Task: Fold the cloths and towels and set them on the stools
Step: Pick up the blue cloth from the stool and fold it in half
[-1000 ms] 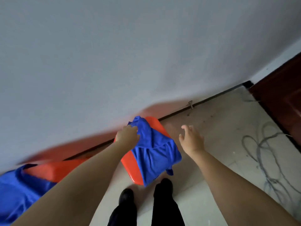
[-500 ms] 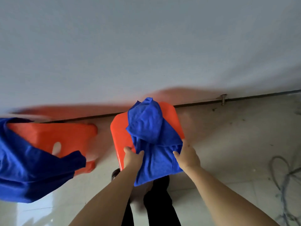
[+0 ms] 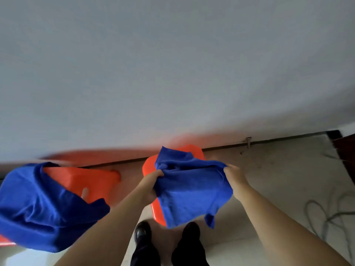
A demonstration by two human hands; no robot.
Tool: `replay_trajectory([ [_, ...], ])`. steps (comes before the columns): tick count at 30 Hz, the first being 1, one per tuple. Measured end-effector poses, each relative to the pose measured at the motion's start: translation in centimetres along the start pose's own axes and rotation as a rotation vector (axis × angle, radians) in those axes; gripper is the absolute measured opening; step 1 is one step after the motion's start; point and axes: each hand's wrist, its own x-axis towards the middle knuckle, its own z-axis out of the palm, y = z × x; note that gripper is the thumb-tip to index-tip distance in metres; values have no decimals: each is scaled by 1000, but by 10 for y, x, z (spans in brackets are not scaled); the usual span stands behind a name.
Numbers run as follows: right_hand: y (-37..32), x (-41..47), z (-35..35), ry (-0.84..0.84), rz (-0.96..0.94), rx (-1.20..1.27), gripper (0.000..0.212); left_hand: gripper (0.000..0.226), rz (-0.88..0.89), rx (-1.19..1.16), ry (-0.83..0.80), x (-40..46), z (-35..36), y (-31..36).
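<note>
- Black shoes (image 3: 143, 234), one pair, with dark trouser legs, at the bottom edge of the view; standing on pale floor (image 3: 272, 181) just in front of the nearer stool.
- Left hand (image 3: 151, 182): fingers curled and pinched on the left edge of the blue cloth (image 3: 192, 191), thumb on top.
- Right hand (image 3: 233, 174): fingers pressed together and closed on the cloth's right upper corner.
- Blue cloth, held stretched between both hands, creased; its lower part hangs down over the front of the orange stool (image 3: 148, 166), its far end bunched on the seat.
- Orange stool, seat largely covered by the cloth; left rim and far corner bare.
- Second blue cloth (image 3: 38, 204), loose and rumpled, draped over a second orange stool (image 3: 86, 181) at the left; well apart from both hands.
- Grey cable (image 3: 326, 214), coiled loosely on the floor at the right.
- Grey wall (image 3: 172, 64), behind both stools; dark strip along its base, small metal fitting (image 3: 248, 141) at the floor line.
- Dark brown door (image 3: 345, 154), far right edge, partly in view.
</note>
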Motion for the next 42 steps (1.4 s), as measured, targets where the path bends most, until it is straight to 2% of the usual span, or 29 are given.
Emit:
replay_trajectory([
  [3, -47, -39, -13, -29, -21, 163, 18, 16, 68, 3, -137, -49, 7, 52],
  [5, -70, -60, -21, -139, -110, 156, 13, 14, 115, 40, -170, -75, 7, 81],
  [7, -87, -81, -29, -259, -198, 63, 26, 18, 163, 58, -207, -104, 5, 104],
  [9, -99, -104, -33, -287, -280, -172, 31, 19, 220, 60, -248, -132, 1, 118],
  [11, -110, -122, -33, -244, -346, -495, 37, 16, 283, 75, -258, -152, -4, 128],
  [13, -118, -140, -34, -173, -389, -720, 57, 14, 340, 90, -265, -169, -7, 135],
  [16, -131, -166, -38, -110, -359, -717, 87, 12, 446, 83, -286, -192, -8, 148],
  [18, -141, -179, -43, -125, -373, -623, 93, 2, 535, 66, -309, -209, -5, 161],
  [20, -152, -194, -48, -154, -396, -601, 96, 13, 622, 63, -297, -226, -3, 175],
  [22, -162, -208, -50, -141, -415, -758, 94, 12, 702, 93, -277, -240, -4, 185],
  [24, -171, -220, -47, -94, -403, -1019, 82, 13, 766, 158, -282, -252, -2, 191],
  [26, -177, -231, -43, 26, -404, -1205, 58, 15, 804, 208, -271, -260, 0, 194],
  [28, -177, -243, -47, 204, -411, -1233, 34, 15, 815, 153, -222, -267, -1, 199],
  [30, -175, -244, -62, 328, -422, -1145, 22, 13, 831, 83, -184, -269, -8, 209],
  [32, -170, -233, -83, 399, -400, -878, 18, 11, 833, 56, -182, -271, -18, 218],
  [35, -162, -219, -101, 265, -356, -50, 15, 9, 782, 53, -178, -272, -28, 229],
  [36, -163, -221, -102, 193, -340, 131, 13, 11, 752, 59, -184, -274, -30, 231],
  [38, -166, -226, -100, 80, -346, 339, 17, 15, 686, 60, -200, -277, -33, 238],
  [40, -173, -231, -99, 12, -367, 448, 22, 11, 623, 95, -207, -281, -36, 245],
  [42, -183, -234, -101, -40, -372, 506, 21, 12, 594, 83, -287, -285, -42, 254],
])
